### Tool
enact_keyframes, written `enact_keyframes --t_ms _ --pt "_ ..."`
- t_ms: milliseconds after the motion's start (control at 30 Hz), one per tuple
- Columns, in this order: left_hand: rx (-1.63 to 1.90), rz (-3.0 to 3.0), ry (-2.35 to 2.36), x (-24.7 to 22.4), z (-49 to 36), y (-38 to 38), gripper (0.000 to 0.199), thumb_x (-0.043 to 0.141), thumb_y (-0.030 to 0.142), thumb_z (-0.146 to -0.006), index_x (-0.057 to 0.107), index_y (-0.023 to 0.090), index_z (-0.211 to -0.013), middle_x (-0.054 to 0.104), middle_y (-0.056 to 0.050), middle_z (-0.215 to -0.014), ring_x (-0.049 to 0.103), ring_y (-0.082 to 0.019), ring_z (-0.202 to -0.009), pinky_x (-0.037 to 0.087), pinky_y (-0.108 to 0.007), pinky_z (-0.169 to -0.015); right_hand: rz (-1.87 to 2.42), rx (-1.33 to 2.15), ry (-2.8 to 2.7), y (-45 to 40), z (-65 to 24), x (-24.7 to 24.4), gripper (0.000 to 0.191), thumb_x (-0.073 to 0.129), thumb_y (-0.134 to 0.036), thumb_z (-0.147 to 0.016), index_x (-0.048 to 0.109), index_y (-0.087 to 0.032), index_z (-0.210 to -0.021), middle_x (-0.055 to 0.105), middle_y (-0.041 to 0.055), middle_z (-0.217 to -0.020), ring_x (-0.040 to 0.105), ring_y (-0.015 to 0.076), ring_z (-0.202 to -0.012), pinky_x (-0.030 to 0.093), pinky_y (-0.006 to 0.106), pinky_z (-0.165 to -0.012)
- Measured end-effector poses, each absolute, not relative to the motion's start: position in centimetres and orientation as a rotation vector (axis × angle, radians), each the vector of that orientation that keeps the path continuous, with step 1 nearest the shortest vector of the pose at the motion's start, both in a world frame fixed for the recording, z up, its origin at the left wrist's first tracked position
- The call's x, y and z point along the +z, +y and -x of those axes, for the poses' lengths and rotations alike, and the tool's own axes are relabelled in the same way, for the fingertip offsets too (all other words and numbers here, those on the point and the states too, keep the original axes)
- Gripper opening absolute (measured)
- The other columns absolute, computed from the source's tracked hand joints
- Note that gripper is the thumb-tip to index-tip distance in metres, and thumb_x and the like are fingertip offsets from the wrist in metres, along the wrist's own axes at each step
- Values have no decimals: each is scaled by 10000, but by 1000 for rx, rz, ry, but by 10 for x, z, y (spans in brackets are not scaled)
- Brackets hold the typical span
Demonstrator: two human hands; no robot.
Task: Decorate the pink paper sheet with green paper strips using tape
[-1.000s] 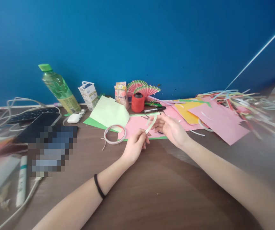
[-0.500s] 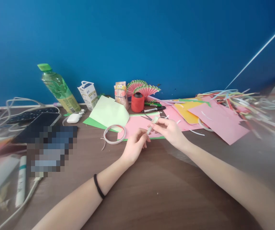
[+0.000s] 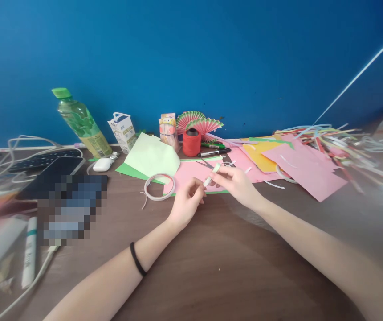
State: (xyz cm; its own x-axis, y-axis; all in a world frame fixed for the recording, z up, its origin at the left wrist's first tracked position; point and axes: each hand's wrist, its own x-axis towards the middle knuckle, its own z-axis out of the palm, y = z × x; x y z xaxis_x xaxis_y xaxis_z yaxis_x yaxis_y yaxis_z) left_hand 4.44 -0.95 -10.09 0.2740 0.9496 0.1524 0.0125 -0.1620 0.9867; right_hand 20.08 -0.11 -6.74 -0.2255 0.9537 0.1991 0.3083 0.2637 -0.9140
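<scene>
Both my hands pinch a small pale green-and-white paper strip (image 3: 207, 181), held at a slant over the table. My left hand (image 3: 187, 201) grips its lower end, and my right hand (image 3: 233, 180) closes on it nearer the top. Under and behind the fingers lies a pink sheet with green edges (image 3: 186, 171). Scissors (image 3: 205, 163) rest on that sheet just beyond my fingers, partly covered by them. A roll of double-sided tape (image 3: 160, 199) lies to the left of my left hand.
Light green paper (image 3: 151, 154), a red thread spool (image 3: 191, 143), folded paper fans (image 3: 205, 126) and pens (image 3: 214, 152) lie behind. Pink sheets (image 3: 308, 171) and a heap of strips (image 3: 332, 138) are right. A green bottle (image 3: 84, 122), phone (image 3: 74, 205), cables and marker (image 3: 29, 254) are left.
My fingers have shifted slightly around the strip, and it sits at a somewhat different angle. The left hand has moved a little left. The things on the table look unmoved.
</scene>
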Motion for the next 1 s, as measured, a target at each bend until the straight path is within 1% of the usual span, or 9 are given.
enact_keyframes --t_ms 200,400,533,633,833,1000 --pt "1080 -1487 956 -101 -44 -11 125 458 262 -814 476 170 -730 517 39 -636 468 -65 -513 384 -194 -512 1163 1033 -1666 -1 -199 -74 215 622 -382 -732 614 -167 -724 651 39 -725 613 182 -693 498 334 -669" --pt "1057 -1500 916 -101 -44 -10 144 456 280 -828 492 164 -750 548 24 -680 472 -65 -525 385 -200 -518 1161 1034 -1609 -2 -198 -75 241 629 -394 -722 587 -165 -659 606 16 -632 584 155 -625 504 321 -634" --pt "1048 -1482 919 -101 -43 -10 143 453 281 -825 488 167 -746 554 25 -683 473 -66 -525 378 -200 -516 1131 1121 -1599 -1 -198 -71 262 630 -428 -716 615 -166 -694 616 17 -658 591 154 -660 501 311 -661" --pt "1046 -1467 928 -100 -43 -10 146 457 295 -817 489 171 -747 559 26 -688 473 -68 -523 375 -200 -513 1132 1111 -1606 -1 -199 -68 264 615 -424 -733 627 -164 -691 624 24 -674 574 139 -646 483 290 -649" --pt "1013 -1419 931 -97 -44 -12 88 442 225 -776 506 166 -770 577 18 -708 491 -75 -541 381 -207 -526 1116 1097 -1595 -1 -199 -71 244 616 -403 -737 613 -169 -668 606 11 -649 565 136 -630 470 281 -635" --pt "1040 -1391 903 -97 -45 -11 154 498 308 -785 524 159 -753 574 13 -683 483 -78 -556 376 -202 -518 1112 1032 -1638 -2 -197 -74 234 595 -381 -758 610 -170 -659 598 10 -656 559 142 -637 473 292 -646"
